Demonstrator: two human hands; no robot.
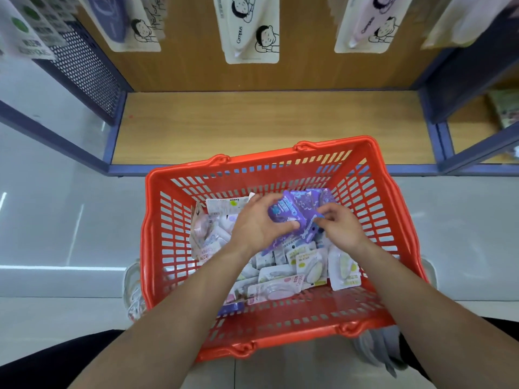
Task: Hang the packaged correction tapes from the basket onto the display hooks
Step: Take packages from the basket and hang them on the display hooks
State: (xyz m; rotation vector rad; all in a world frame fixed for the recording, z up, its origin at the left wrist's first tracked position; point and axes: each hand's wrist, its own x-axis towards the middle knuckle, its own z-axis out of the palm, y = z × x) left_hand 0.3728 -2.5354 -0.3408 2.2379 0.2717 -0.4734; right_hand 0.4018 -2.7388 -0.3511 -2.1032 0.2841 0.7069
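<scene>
An orange plastic basket (157,248) stands on the floor below me, holding several packaged correction tapes (283,276) in white, pink and yellow. Both my hands are inside it. My left hand (258,223) grips a stack of purple correction tape packs (292,213), thumb across the front. My right hand (341,226) pinches the right edge of the same purple stack. Above, packaged correction tapes (250,32) hang in rows from the display; the hooks themselves are out of view.
A wooden bottom shelf (269,124) with a blue-purple frame (115,141) lies just beyond the basket. A perforated metal side panel (87,68) is at the left. Grey tiled floor surrounds the basket. Something clear and plastic (133,287) sits under the basket's left side.
</scene>
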